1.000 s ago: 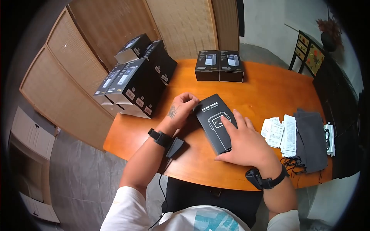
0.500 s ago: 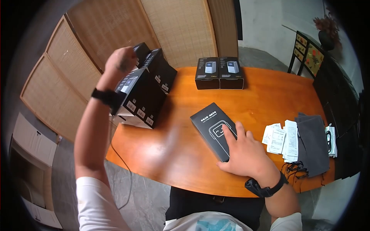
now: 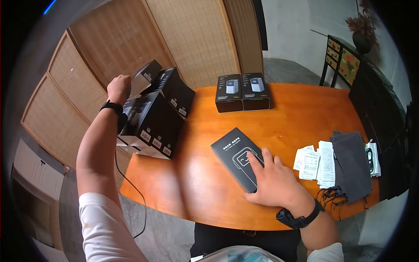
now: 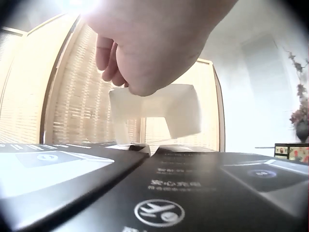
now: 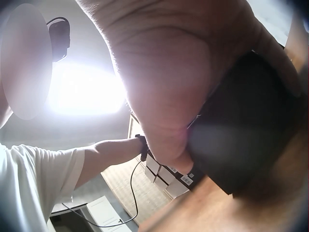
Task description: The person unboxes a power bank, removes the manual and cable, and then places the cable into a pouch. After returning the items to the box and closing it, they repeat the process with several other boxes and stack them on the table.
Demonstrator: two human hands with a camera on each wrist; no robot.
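Observation:
My right hand (image 3: pixel 279 181) holds a black box (image 3: pixel 231 150) with a white line-drawn face, lying flat on the table. Its index finger rests on the top face and its thumb is at the near end; in the right wrist view the hand (image 5: pixel 169 82) spans the dark box (image 5: pixel 236 130). At the far left my left hand (image 3: pixel 119 89) is raised beside the top carton (image 3: pixel 150 72) of a black stack. The left wrist view shows that hand (image 4: pixel 149 43) with curled fingers over a whitish open carton end (image 4: pixel 186 108); whether they touch or hold it is unclear.
Stacked black cartons (image 3: pixel 159 124) stand at the table's left. Two black boxes (image 3: pixel 229 91) sit at the back. Papers (image 3: pixel 325 163), dark grey pouches (image 3: pixel 351 166) and a bagged cable (image 3: pixel 372 159) lie at the right. A black cord (image 3: pixel 142 196) hangs from the left wrist.
My left hand has left the corner of the line-drawn box and moved up and left to the stacked cartons. The right hand stays on the box.

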